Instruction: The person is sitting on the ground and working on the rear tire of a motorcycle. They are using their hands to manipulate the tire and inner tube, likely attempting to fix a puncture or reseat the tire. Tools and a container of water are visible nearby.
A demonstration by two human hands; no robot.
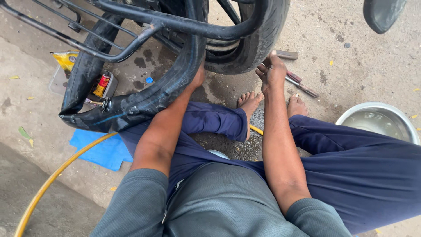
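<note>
Left hand (198, 77) hidden behind inner tube (144, 98), grip unreadable; right hand (272, 70) loosely spread by tyre (256, 44).

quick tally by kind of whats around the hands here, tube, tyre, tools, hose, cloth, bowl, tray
black inner tube: 1
tyre: 1
hand tools by the right hand: 2, maybe more hidden
yellow hose: 1
blue cloth: 1
steel bowl: 1
small tray of bits: 1
total: 8
The left hand is on the tube.

This is a roadside tyre repair spot outdoors: bare concrete ground (364, 66), a black rubber wheel tyre (258, 39), a loose black inner tube (144, 96), metal hand tools (300, 85), and a round steel water bowl (379, 120).
</note>
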